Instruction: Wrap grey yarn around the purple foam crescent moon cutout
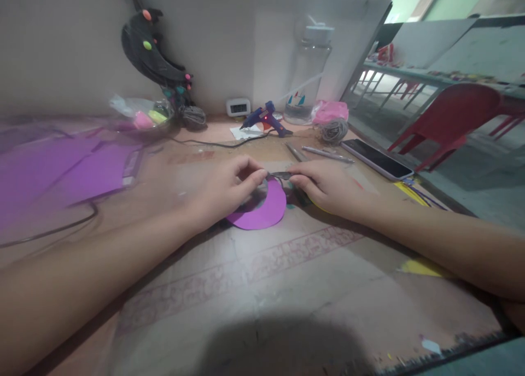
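Over the middle of the table, my left hand (241, 181) pinches something small and thin at its fingertips, too blurred to name. A flat purple crescent (268, 212) curves just below and behind those fingers, its lower left end partly hidden by the hand. My right hand (318, 181) is closed around pliers (281, 175), whose dark metal jaws point left and meet the left fingertips. Yellow shows under the right palm, apparently their handle. A thin dark strand runs near the crescent's upper edge.
Behind the hands are a blue glue gun (266, 119) with its light on, a small digital clock (238, 107) and a clear bottle (307, 80). A phone (377, 158) lies right; purple sheets (74, 168) lie left. A black crescent decoration (147, 47) hangs at the wall.
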